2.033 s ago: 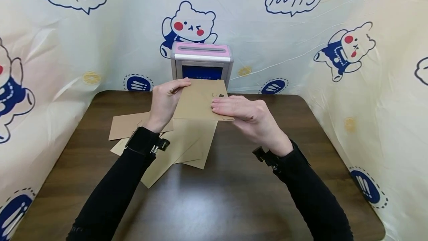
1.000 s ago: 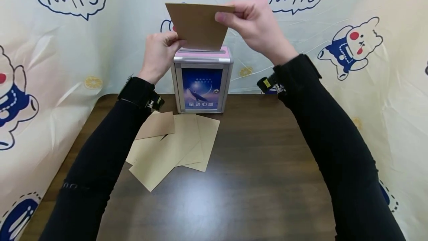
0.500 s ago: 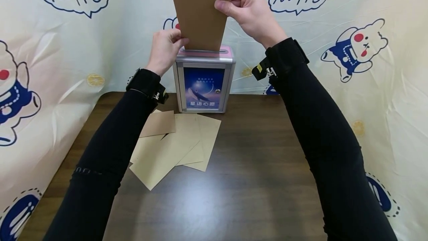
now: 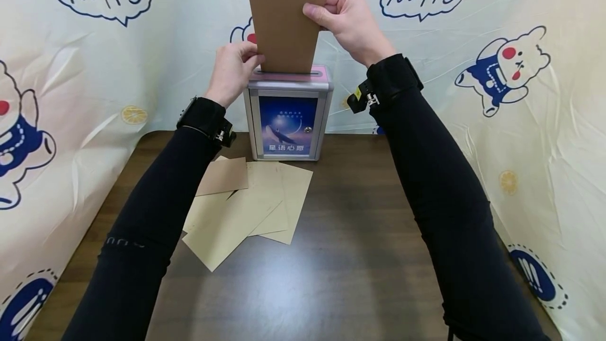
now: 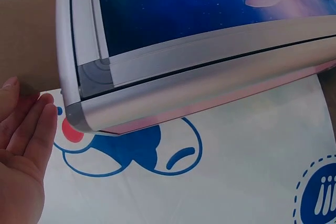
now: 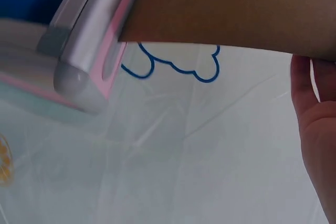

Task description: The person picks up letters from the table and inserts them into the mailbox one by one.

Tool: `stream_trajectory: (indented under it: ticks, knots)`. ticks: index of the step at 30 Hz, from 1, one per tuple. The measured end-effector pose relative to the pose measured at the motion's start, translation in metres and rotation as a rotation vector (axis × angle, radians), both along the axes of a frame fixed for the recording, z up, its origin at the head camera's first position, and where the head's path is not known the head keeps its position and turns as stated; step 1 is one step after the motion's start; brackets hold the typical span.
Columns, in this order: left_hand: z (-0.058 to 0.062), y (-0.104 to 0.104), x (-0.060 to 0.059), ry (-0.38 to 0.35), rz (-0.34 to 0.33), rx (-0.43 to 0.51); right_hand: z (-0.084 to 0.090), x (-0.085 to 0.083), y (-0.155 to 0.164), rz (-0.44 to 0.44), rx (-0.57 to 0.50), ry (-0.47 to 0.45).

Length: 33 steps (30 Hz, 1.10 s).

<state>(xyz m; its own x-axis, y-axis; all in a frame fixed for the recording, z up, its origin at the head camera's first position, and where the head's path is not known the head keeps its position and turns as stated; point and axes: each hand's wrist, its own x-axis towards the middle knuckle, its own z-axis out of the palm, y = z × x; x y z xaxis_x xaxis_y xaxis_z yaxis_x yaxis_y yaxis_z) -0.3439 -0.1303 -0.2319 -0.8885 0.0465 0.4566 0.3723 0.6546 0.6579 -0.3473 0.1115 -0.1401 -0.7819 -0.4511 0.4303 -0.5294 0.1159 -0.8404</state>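
A brown kraft envelope (image 4: 286, 30) stands upright over the silver suggestion box (image 4: 326, 104), its lower edge at the slot in the pink lid (image 4: 324, 73). My right hand (image 4: 352, 25) pinches its upper right corner between thumb and fingers. Lower down, my left hand (image 4: 233, 70) pinches the left edge just above the lid. In the left wrist view the left fingers (image 5: 39, 129) lie beside the box corner, against the brown paper. The right wrist view shows the envelope (image 6: 226, 14) reaching from the lid to the right hand (image 6: 320, 114).
Several kraft envelopes (image 4: 236, 225) lie overlapping on the dark wooden table (image 4: 360, 257), in front of the box and left of centre. A light curtain (image 4: 402, 51) printed with cartoon bears hangs behind and on both sides.
Both hands have lifted the envelope from low in front of the box and tipped it upright over the slot. Lately the right hand has shifted slightly left and down.
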Motion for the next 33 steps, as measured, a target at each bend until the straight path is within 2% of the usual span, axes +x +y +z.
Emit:
stream_trajectory:
  ticks: [3,7,12,15,18,21,25,28,33]
  knots:
    - [0.002,0.0,0.001,0.017,-0.004,0.014,-0.007,-0.007,-0.001,-0.001,-0.03,-0.072]
    - [0.003,0.0,0.001,0.048,-0.021,0.048,-0.019,-0.018,-0.004,-0.031,-0.014,-0.151]
    - [-0.003,-0.004,0.004,0.062,-0.04,0.129,-0.039,-0.028,-0.006,-0.043,0.038,-0.172]
    - [-0.007,-0.005,0.005,0.058,-0.043,0.127,-0.051,-0.032,-0.005,-0.038,0.044,-0.184]
    - [-0.01,-0.004,0.006,0.091,-0.058,0.104,-0.059,-0.034,-0.004,-0.033,0.033,-0.207]
    - [-0.012,-0.001,0.007,0.157,-0.07,0.083,-0.065,-0.034,-0.005,-0.031,0.019,-0.215]
    - [-0.01,0.002,0.007,0.221,-0.047,0.026,-0.067,-0.031,-0.009,-0.035,0.005,-0.217]
    - [-0.009,0.003,0.006,0.217,-0.029,-0.012,-0.069,-0.031,-0.012,-0.053,0.014,-0.193]
    - [-0.009,0.004,0.005,0.116,-0.032,-0.056,-0.074,-0.032,-0.014,-0.15,0.054,-0.1]
